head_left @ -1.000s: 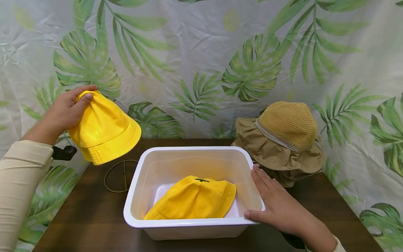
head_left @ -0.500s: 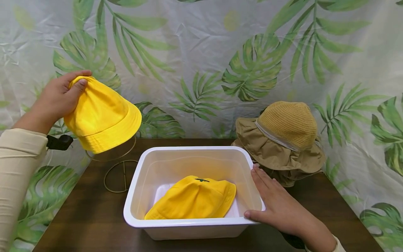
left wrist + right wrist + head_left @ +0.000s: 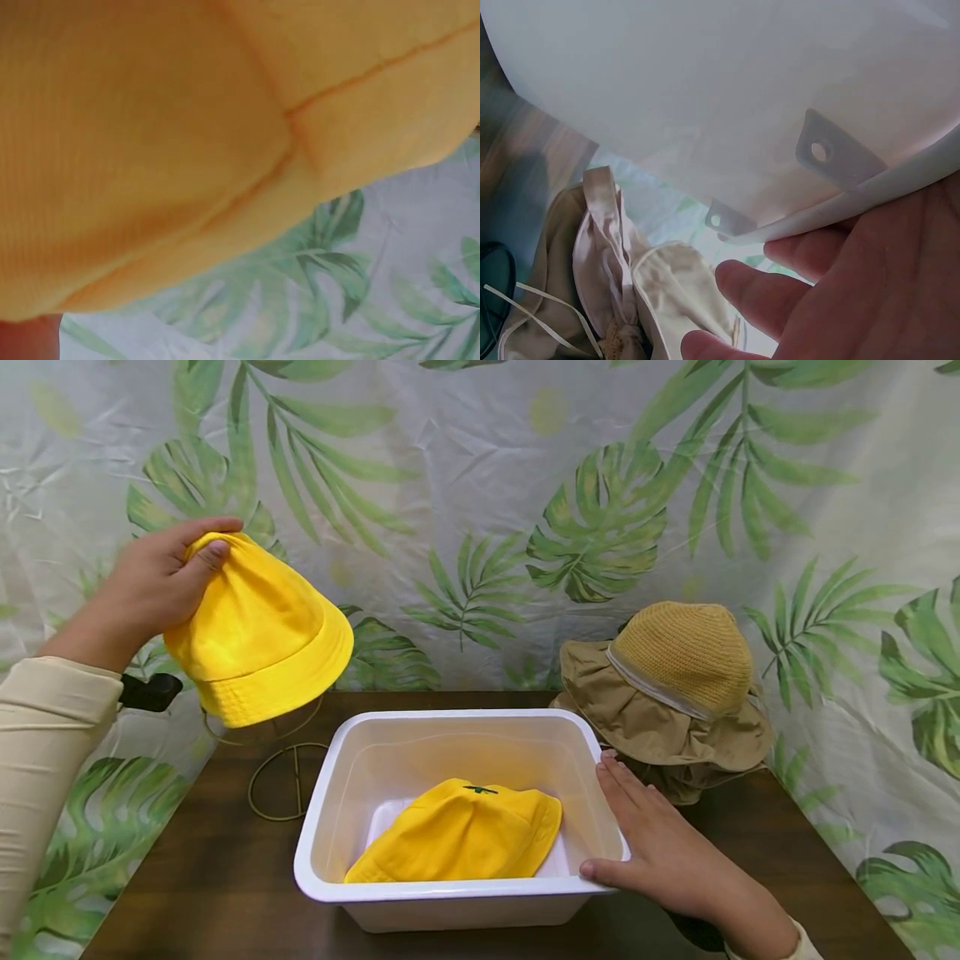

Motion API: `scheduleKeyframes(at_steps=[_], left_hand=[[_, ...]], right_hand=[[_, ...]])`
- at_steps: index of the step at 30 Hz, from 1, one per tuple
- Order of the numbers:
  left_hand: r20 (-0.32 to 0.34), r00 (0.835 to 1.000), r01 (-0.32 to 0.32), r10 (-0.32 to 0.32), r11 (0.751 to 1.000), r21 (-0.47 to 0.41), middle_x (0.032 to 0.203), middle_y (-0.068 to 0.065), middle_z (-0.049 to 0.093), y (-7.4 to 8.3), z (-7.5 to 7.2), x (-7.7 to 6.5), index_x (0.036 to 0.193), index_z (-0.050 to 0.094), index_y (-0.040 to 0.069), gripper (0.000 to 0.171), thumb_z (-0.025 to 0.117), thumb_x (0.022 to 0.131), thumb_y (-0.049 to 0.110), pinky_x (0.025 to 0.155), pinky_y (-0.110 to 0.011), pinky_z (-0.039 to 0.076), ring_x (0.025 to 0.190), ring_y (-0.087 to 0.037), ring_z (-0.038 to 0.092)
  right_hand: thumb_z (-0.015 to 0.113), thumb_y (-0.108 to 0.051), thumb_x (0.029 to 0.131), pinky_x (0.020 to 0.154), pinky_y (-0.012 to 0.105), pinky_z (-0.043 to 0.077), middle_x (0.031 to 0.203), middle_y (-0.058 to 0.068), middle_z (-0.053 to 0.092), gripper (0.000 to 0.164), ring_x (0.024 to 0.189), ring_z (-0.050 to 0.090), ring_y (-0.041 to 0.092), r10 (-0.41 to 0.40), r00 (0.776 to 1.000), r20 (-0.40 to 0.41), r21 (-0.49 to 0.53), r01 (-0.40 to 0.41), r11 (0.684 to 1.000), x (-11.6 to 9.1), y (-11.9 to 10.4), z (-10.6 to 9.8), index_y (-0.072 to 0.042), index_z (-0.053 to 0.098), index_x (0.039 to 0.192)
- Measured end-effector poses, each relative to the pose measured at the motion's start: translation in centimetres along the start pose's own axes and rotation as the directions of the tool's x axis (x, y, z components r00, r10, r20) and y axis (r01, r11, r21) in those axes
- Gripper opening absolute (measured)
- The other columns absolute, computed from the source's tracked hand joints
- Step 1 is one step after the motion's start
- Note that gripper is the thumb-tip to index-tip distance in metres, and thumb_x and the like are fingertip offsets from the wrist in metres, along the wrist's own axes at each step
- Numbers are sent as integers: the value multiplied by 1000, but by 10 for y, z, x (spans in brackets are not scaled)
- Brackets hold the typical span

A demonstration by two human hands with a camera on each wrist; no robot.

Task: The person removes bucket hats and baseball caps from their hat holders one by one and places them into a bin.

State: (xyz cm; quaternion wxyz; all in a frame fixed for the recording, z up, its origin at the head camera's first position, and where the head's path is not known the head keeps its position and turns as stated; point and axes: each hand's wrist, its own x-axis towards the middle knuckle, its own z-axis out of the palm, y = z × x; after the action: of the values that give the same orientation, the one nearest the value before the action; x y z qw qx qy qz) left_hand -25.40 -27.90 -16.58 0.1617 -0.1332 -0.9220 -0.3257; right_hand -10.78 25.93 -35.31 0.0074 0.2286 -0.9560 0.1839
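My left hand (image 3: 161, 581) pinches the crown of a yellow bucket hat (image 3: 258, 635), thumb toward me, and holds it in the air left of a white plastic bin (image 3: 465, 891). In the left wrist view the hat's seamed yellow cloth (image 3: 165, 135) fills most of the picture. A second yellow hat (image 3: 457, 835), with a small dark green mark, lies tilted inside the bin. My right hand (image 3: 667, 843) rests on the bin's right rim, fingers straight along the side and thumb at the front corner. From the right wrist, the fingers show against the bin's outer wall (image 3: 705, 75).
Gold wire rings (image 3: 255, 806) stand on the dark wooden table (image 3: 202, 877) beneath and beside the raised hat. Behind my right hand sits a stack of tan hats, topped by a knitted-crown hat (image 3: 682, 652) with a ruffled brim. A leaf-print cloth (image 3: 480, 527) hangs behind.
My left hand has lifted the yellow hat, then shifted it slightly right, uncovering another wire ring below it. The right hand and the bin stay where they were.
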Motion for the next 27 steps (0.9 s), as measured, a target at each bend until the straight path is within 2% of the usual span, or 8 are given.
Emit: scheduleKeyframes(at_steps=[7,15,17,19,23,27], left_hand=[[31,997,-73,73,997,4,155,-16,37,25,10,2,153,41,31,48,39,106,40,109,-63,24,143,-39,28],[41,983,-181,181,983,2,152,-13,43,44,25,5,150,46,30,45,43,106,35,110,-58,28,140,-36,36],[41,974,-223,223,975,2,150,-13,45,49,30,5,149,47,29,44,44,106,33,110,-53,31,138,-35,38],[52,962,-267,267,964,-6,150,-13,46,54,36,4,149,48,25,44,44,106,30,111,-41,33,137,-34,40],[69,936,-342,344,939,-31,147,-12,50,64,49,2,147,52,19,42,47,106,23,100,-18,36,133,-32,46],[90,906,-409,414,910,-68,144,-15,52,72,61,-1,145,53,16,41,49,105,17,97,-14,36,129,-31,50]], right_hand=[[62,-66,86,110,67,20,165,13,11,106,149,16,33,20,1000,15,18,-20,1000,-1,0,-1,-4,18,158],[61,-67,86,110,67,22,165,12,11,106,149,17,33,9,1000,2,10,-9,1000,0,-1,1,-5,17,159],[61,-67,86,110,66,22,165,12,11,106,149,17,33,7,1000,0,9,-7,1000,0,-1,1,-5,17,159],[62,-66,86,109,66,23,165,13,12,105,149,18,34,3,1000,-4,7,-3,1000,0,-1,0,-4,17,159],[62,-66,86,109,66,23,165,13,11,106,149,17,34,3,1000,-6,5,-3,1000,-1,0,0,-4,16,159],[62,-66,86,109,66,24,165,13,12,106,148,18,34,3,1000,-3,3,-3,1000,-1,1,0,-4,16,159]])
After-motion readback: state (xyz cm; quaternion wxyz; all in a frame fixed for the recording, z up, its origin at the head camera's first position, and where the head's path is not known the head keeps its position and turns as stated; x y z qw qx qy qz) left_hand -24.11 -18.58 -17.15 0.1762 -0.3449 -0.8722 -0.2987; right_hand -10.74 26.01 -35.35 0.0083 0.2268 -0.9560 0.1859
